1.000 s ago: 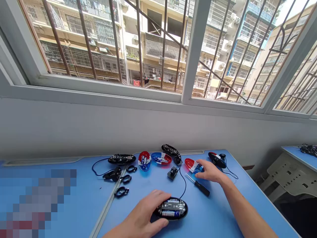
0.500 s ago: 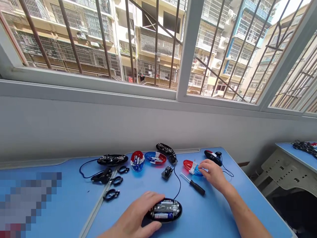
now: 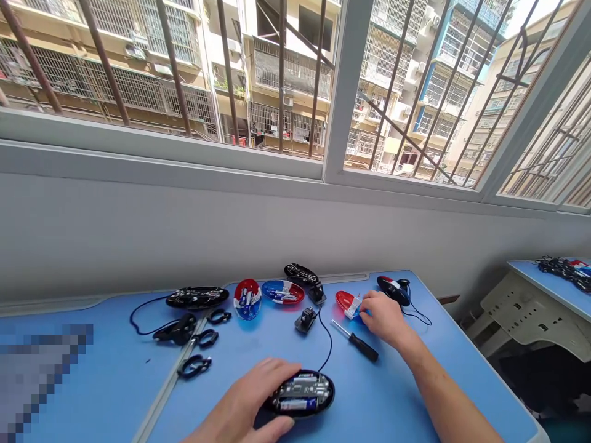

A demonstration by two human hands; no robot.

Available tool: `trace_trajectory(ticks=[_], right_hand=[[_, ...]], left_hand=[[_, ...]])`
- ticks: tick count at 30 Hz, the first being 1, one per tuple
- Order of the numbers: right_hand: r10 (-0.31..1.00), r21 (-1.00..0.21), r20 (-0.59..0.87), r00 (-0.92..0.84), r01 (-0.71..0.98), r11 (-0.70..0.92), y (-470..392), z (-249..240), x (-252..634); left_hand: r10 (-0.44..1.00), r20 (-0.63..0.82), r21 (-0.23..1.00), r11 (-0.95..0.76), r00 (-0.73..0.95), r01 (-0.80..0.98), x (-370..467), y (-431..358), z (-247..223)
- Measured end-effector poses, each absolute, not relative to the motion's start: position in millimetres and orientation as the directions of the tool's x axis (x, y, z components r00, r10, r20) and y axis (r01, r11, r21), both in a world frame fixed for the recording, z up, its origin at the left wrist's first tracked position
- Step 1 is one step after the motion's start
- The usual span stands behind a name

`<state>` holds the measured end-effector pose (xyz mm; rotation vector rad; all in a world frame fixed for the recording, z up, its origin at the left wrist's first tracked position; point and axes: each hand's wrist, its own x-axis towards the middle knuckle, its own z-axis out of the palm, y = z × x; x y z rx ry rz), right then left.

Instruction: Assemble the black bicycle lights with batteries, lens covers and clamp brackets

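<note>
Left grip [image 3: 252, 394] clamps the housing [image 3: 305, 390]; tilting could spill its batteries [image 3: 298, 405]. Right grip [image 3: 383, 317] meets the cover [image 3: 346, 303], closure unclear.

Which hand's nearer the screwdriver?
Right. The right hand is just behind the screwdriver, at the red-and-blue cover; the left hand, on the black battery unit, is farther off, front-left.

Nearer than the black-handled screwdriver [image 3: 364, 347], open tabletop [image 3: 369, 400] is leaving a passage, with the battery-loaded oval housing [image 3: 307, 394] and left hand [image 3: 253, 397] bounding its left, the right forearm [image 3: 438, 384] its right. Left of the screwdriver, a thin black cable [image 3: 330, 344] and small black bracket [image 3: 306, 320] are obstructing low sweeps. Beyond it, the right hand [image 3: 383, 317] and red-and-blue lens cover [image 3: 347, 302] are blocking the way.
</note>
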<state>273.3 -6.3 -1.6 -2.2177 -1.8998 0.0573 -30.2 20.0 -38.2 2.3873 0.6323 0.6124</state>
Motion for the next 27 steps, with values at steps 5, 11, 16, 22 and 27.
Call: trace_trajectory(ticks=[5, 11, 16, 22, 27], right_hand=[[0.986, -0.127, 0.098, 0.131, 0.985, -0.119, -1, -2, 268], [0.988, -0.136, 0.151, 0.035, 0.991, -0.015, -2, -3, 271], [0.986, -0.186, 0.167, 0.009, 0.982, 0.023, 0, -10, 275], [0.989, -0.231, 0.144, 0.020, 0.973, 0.014, 2, -18, 279], [0.990, -0.219, 0.137, 0.014, 0.976, 0.016, -1, -11, 276]], left_hand=[[0.559, 0.268, 0.648, -0.707, 0.784, 0.283, -29, 18, -34], [0.524, 0.242, 0.650, -0.713, 0.816, 0.265, -29, 21, -40], [0.494, 0.251, 0.643, -0.728, 0.833, 0.238, -29, 25, -43], [0.502, 0.211, 0.637, -0.722, 0.839, 0.271, -28, 20, -28], [0.497, 0.221, 0.637, -0.725, 0.839, 0.262, -27, 20, -30]])
